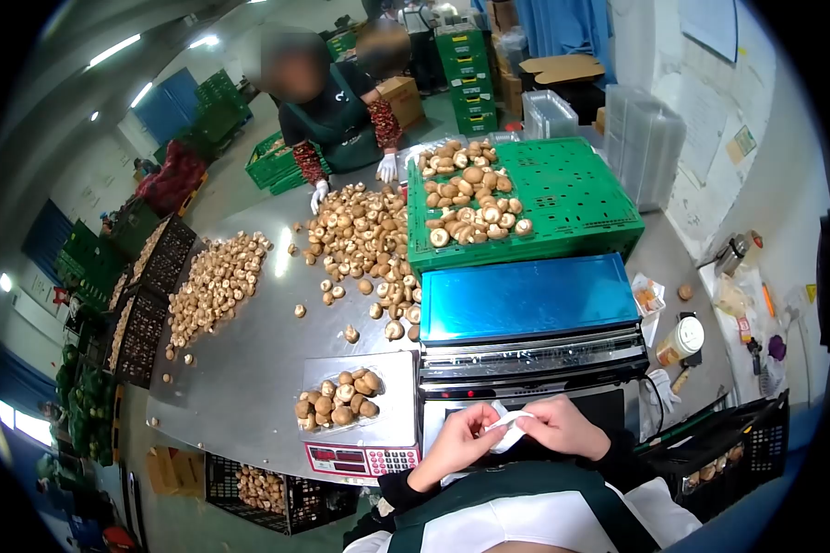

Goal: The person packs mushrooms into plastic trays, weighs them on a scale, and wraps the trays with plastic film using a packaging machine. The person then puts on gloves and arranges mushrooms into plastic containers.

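Note:
My left hand (459,441) and my right hand (561,427) are close together in front of my apron, fingers closed on a crumpled white piece of thin material (509,431). Whether it is cloth, paper or a glove, I cannot tell. Just beyond my hands stands a wrapping machine (530,300) with a blue top. Left of my left hand, a weighing scale (364,458) carries a tray of brown mushrooms (339,401).
Loose mushrooms (364,230) are heaped on the metal table (249,369). Mushroom trays sit on an upturned green crate (572,189) behind the machine. A co-worker (346,120) in white gloves stands across the table. At right are a cup (681,341) and a black crate (756,452).

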Action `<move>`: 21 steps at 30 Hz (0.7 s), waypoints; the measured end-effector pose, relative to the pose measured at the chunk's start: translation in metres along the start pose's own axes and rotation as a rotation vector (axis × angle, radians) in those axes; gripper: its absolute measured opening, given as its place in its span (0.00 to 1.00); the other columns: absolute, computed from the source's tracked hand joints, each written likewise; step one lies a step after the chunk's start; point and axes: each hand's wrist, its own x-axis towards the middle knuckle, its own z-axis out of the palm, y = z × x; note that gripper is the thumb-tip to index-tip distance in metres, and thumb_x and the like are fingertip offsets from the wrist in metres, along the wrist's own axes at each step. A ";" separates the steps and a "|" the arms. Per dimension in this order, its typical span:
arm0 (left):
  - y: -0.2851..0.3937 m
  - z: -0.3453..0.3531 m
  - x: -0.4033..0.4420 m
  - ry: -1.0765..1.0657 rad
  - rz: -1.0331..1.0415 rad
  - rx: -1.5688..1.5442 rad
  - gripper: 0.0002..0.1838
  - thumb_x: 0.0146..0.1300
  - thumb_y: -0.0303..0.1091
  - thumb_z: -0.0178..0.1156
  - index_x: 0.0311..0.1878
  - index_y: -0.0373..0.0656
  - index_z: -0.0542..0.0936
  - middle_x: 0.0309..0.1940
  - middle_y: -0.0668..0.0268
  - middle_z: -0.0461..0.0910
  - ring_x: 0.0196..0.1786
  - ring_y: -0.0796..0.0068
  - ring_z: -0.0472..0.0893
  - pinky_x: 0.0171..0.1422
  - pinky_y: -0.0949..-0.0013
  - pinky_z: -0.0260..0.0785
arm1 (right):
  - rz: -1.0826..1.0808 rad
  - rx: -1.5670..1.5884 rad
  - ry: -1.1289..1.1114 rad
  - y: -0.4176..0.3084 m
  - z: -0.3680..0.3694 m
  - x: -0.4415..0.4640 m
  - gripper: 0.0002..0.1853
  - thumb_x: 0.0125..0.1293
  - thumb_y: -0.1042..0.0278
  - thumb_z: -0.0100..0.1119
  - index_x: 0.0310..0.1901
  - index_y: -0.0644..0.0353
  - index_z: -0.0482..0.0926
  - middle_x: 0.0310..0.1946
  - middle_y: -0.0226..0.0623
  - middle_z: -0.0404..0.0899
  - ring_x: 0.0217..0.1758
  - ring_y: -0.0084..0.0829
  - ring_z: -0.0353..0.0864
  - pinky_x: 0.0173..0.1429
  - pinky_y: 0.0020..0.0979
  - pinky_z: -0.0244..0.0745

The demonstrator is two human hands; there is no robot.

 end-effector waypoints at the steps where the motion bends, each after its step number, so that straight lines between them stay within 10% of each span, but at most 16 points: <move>1: 0.000 0.001 -0.002 0.005 0.003 0.002 0.07 0.57 0.23 0.59 0.36 0.40 0.70 0.28 0.77 0.70 0.29 0.92 0.68 0.28 0.86 0.58 | 0.042 0.040 0.102 0.002 0.001 -0.001 0.12 0.62 0.68 0.51 0.26 0.67 0.75 0.16 0.35 0.74 0.19 0.23 0.71 0.25 0.25 0.64; 10: -0.004 -0.002 -0.006 0.236 0.084 0.085 0.05 0.58 0.24 0.55 0.37 0.37 0.71 0.27 0.71 0.74 0.28 0.89 0.71 0.29 0.84 0.62 | 0.244 0.906 0.133 0.024 0.035 -0.004 0.07 0.62 0.71 0.52 0.35 0.67 0.75 0.27 0.29 0.73 0.27 0.18 0.72 0.33 0.20 0.70; 15: -0.025 -0.014 -0.005 0.118 0.146 -0.604 0.03 0.59 0.22 0.53 0.37 0.38 0.71 0.31 0.65 0.76 0.33 0.82 0.76 0.42 0.79 0.70 | 0.224 0.814 0.194 0.032 0.045 0.002 0.05 0.57 0.75 0.57 0.35 0.65 0.74 0.26 0.30 0.74 0.26 0.17 0.72 0.29 0.18 0.69; 21: -0.007 0.001 -0.016 -0.155 0.142 -0.267 0.05 0.58 0.24 0.57 0.37 0.40 0.72 0.33 0.72 0.73 0.38 0.85 0.72 0.45 0.81 0.62 | 0.361 0.793 0.316 0.045 0.062 0.006 0.07 0.56 0.80 0.47 0.37 0.62 0.71 0.23 0.30 0.72 0.18 0.18 0.69 0.19 0.18 0.63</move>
